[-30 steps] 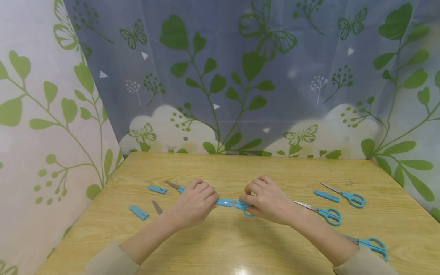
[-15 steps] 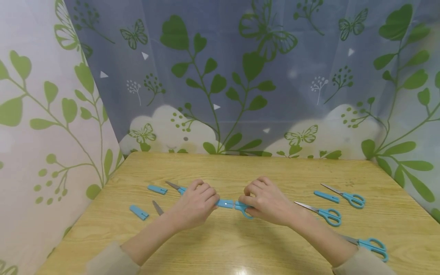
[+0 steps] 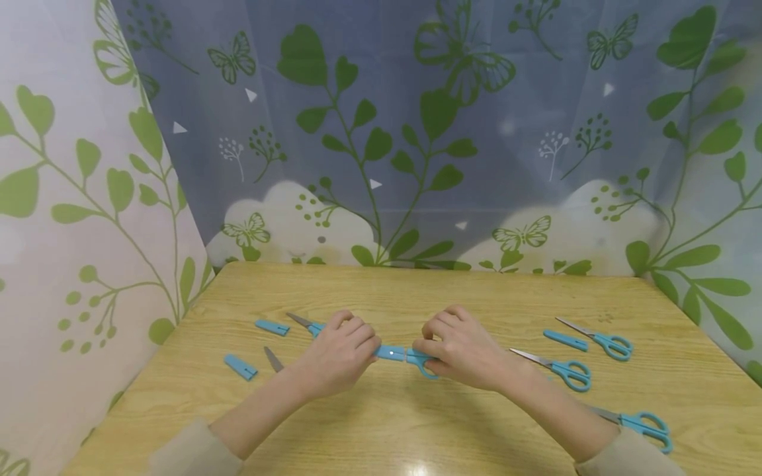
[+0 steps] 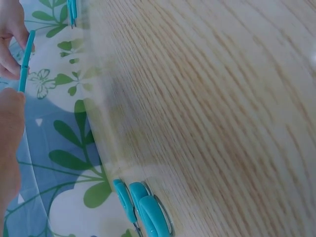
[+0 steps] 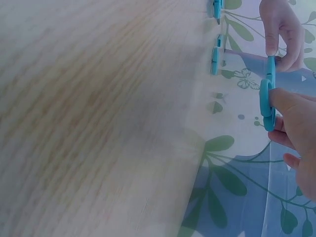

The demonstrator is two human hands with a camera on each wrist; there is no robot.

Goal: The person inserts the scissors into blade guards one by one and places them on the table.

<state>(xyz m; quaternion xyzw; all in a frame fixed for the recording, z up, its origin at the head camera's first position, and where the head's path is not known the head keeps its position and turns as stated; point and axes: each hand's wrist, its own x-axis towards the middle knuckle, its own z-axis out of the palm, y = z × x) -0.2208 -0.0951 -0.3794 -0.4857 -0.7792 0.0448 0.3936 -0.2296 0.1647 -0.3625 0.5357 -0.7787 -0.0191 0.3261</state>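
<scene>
My left hand (image 3: 342, 350) pinches a light blue blade cover (image 3: 391, 352) over the middle of the table. The right hand (image 3: 461, 347) holds a pair of scissors by its blue handles (image 3: 421, 361), one loop showing below the fingers. Most of the blade lies inside the cover, and only a thin gap separates cover and handle. In the right wrist view the scissors' handle loop (image 5: 265, 98) lies between the right thumb and fingers, in line with the cover. Both things are held above the tabletop.
On the right lie scissors with bare blades (image 3: 571, 373), more scissors (image 3: 613, 345) beside a loose cover (image 3: 565, 340), and a third pair (image 3: 645, 426). At left are two loose covers (image 3: 241, 367) and scissors partly behind my left arm (image 3: 273, 359). A patterned cloth (image 3: 381, 132) hangs behind the wooden table (image 3: 417, 423).
The gap between the cover and the scissors' handle has narrowed slightly during the first half second. Since then both hands have stayed almost still.
</scene>
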